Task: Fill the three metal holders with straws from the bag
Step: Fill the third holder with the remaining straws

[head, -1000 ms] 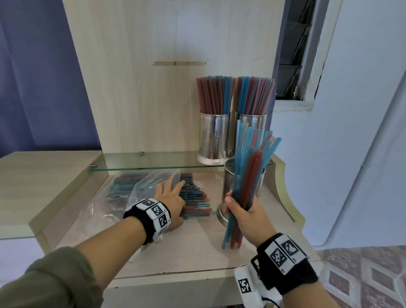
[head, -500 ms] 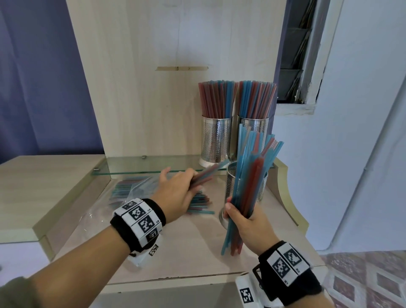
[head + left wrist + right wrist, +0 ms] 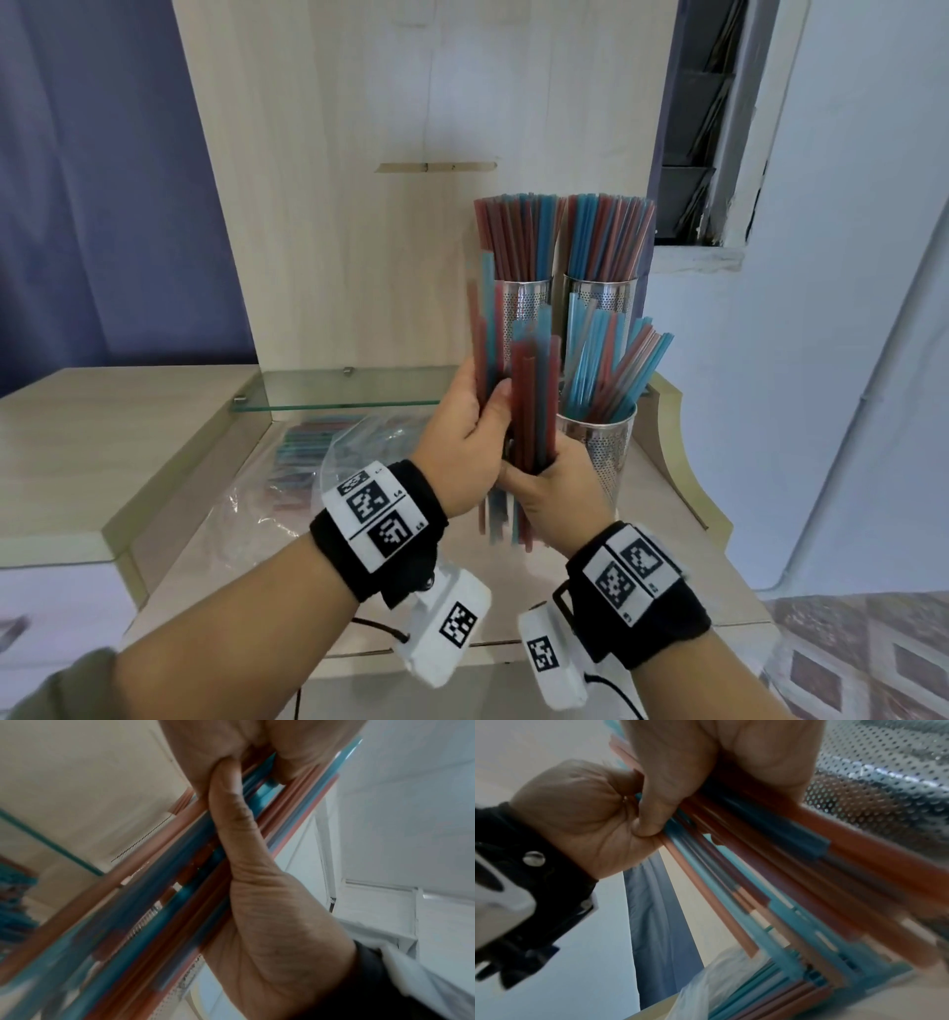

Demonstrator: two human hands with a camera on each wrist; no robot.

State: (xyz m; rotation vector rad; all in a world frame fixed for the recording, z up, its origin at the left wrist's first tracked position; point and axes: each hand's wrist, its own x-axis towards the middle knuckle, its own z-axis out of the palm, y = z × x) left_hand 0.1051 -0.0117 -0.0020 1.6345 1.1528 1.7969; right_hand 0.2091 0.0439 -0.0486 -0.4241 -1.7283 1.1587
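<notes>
A pale wooden desk (image 3: pixel 169 411) with a tall back panel carries a glass shelf (image 3: pixel 349 393), where two perforated metal holders (image 3: pixel 524 308) stand side by side, packed with upright red and blue straws. A third holder (image 3: pixel 606 452), on the desktop below, is partly filled. Left of it, a clear plastic bag (image 3: pixel 349 452) lies open with more straws spilling inside. In front, a person's left hand (image 3: pixel 462 437) and right hand (image 3: pixel 552 485) both curl tightly around one upright bundle of straws (image 3: pixel 529 401), held just beside the third holder.
</notes>
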